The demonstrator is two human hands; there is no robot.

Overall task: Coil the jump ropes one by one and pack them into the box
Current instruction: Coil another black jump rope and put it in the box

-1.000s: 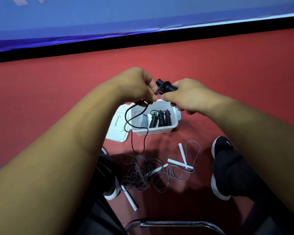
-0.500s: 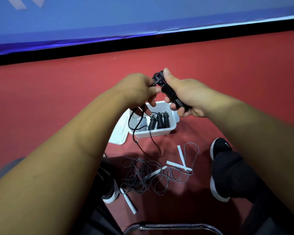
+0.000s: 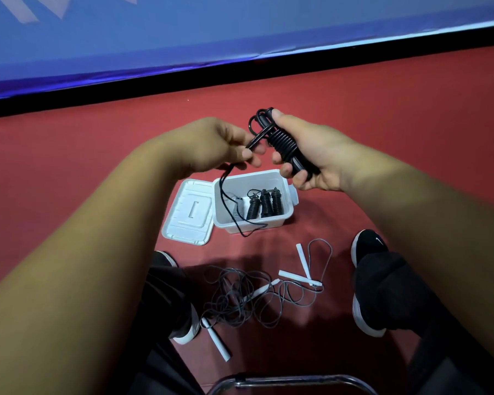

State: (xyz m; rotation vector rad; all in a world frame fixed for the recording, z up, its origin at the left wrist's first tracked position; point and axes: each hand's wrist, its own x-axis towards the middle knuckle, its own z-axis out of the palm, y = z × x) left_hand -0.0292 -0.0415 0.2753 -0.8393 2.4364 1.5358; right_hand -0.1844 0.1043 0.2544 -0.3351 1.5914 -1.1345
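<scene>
The black jump rope (image 3: 283, 143) is up in the air between your hands, above the far side of the box. Most of it is wound in tight turns round its paired handles. Your right hand (image 3: 317, 149) has its fingers and thumb curled round that bundle, with the thumb at the far end, where a small loop of cord stands out. Your left hand (image 3: 220, 143) pinches the free strand just left of the bundle, thumb and fingertips closed on the cord. From that pinch the loose tail (image 3: 241, 229) hangs down across the open white box (image 3: 268, 225) and bends back near its near wall. Whether it touches the box cannot be told.

You look to be on the last turns of the winding step for this rope. The next move calls for a taut strand: feed the tail round the bundle, lock the end under a turn, then lower the bundle into the box.

Inside the box, three black coiled ropes (image 3: 264, 202) lie side by side, with a grey coiled rope (image 3: 234, 208) to their left. The lid (image 3: 191, 212) lies flat against the box's left side.

Nearer you, a tangle of grey ropes (image 3: 240, 297) with white handles sprawls on the red floor between your shoes (image 3: 368, 246). By the handles there are at least two ropes, none coiled yet.
</scene>
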